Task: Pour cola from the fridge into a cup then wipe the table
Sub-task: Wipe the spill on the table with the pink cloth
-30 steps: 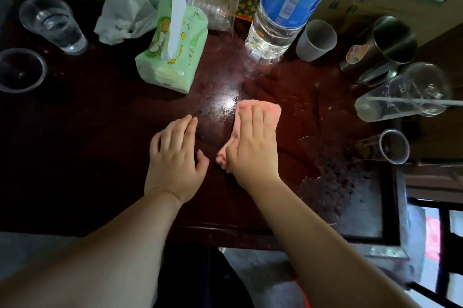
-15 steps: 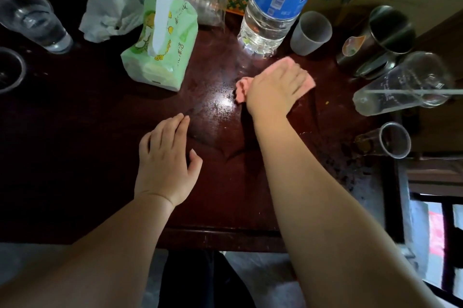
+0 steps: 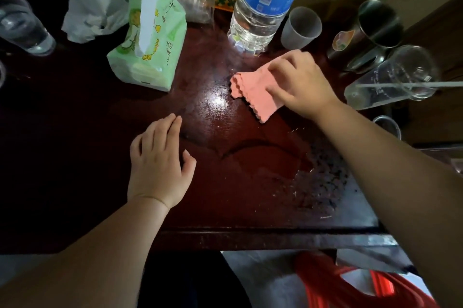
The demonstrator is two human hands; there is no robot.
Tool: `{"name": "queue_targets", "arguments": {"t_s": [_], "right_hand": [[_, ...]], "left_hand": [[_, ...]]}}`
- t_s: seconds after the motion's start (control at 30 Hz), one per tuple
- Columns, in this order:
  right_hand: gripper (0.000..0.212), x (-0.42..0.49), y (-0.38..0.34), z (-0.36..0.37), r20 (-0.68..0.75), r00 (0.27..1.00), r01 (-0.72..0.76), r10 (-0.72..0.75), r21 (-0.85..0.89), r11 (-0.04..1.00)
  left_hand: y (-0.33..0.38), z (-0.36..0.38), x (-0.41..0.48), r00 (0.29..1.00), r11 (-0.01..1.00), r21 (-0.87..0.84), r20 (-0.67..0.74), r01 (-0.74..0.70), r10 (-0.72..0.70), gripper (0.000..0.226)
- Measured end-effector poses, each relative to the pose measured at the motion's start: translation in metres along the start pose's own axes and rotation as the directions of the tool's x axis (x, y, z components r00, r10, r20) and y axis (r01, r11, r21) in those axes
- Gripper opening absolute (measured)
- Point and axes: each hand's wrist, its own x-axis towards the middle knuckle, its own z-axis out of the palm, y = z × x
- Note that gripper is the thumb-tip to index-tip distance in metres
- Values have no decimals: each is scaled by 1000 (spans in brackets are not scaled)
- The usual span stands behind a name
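Pink cloth [image 3: 253, 92], folded, on dark red table [image 3: 75, 144], centre-right, near water bottle [image 3: 260, 6]. Gripped by right hand [image 3: 300, 84], fingers curled over its far edge, thumb on top. Left hand [image 3: 157, 164] flat on table, fingers straight and together, holding nothing, apart from cloth. Wet smear [image 3: 320, 177] toward right front edge. Behind: green tissue pack [image 3: 150, 52], frosted cup [image 3: 299, 28], steel mug [image 3: 368, 31], clear glass [image 3: 390, 77].

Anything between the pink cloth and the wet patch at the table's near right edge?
Nothing visible. Bare table lies between the pink cloth, held by the right hand, and the wet patch.
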Motion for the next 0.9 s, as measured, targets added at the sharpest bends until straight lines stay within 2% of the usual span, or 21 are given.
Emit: {"name": "queue_targets", "arguments": {"t_s": [0.17,0.3,0.4,0.47,0.5,0.57,0.6,0.67,0.7,0.77,0.9], "right_hand": [[37,8,-9,17,-37,973,-223,228,106,969],[35,-16,-19,21,-62,876,-464,478,160,871],[37,-39,-26,24,-90,822,-551,563,125,825],[40,-43,-25,22,-110,842,-525,528,56,849],[42,-42,-23,19,-142,879,-457,456,27,889],[41,-36,-15,13,-190,962,-202,197,-12,979],[39,-33,-10,12,-187,981,-51,43,-37,998],[35,-25,1,13,-143,975,162,-173,-81,983],[35,-22,5,15,-111,972,200,-208,-78,977],[39,-19,7,20,-70,982,173,-175,-27,985],[40,-35,-2,29,-166,977,-105,130,150,983]], "left_hand": [[0,0,0,1000,1000,2,-13,-2,2,62],[0,0,-2,1000,1000,6,-17,-1,1,62],[0,0,-2,1000,1000,-2,-28,-7,7,62],[0,1,-2,999,1000,-2,-30,-11,11,62],[0,1,-2,999,1000,-1,-33,-11,11,62],[0,1,-2,999,1000,1,-32,-9,9,62],[0,1,-2,1000,1000,3,-30,-7,7,62],[0,1,-2,1000,1000,9,-30,-4,4,62],[0,2,-2,1000,1000,11,-30,-3,3,62],[1,2,-2,999,1000,7,-33,0,0,62],[0,3,-3,999,1000,3,-51,-9,9,61]]}}
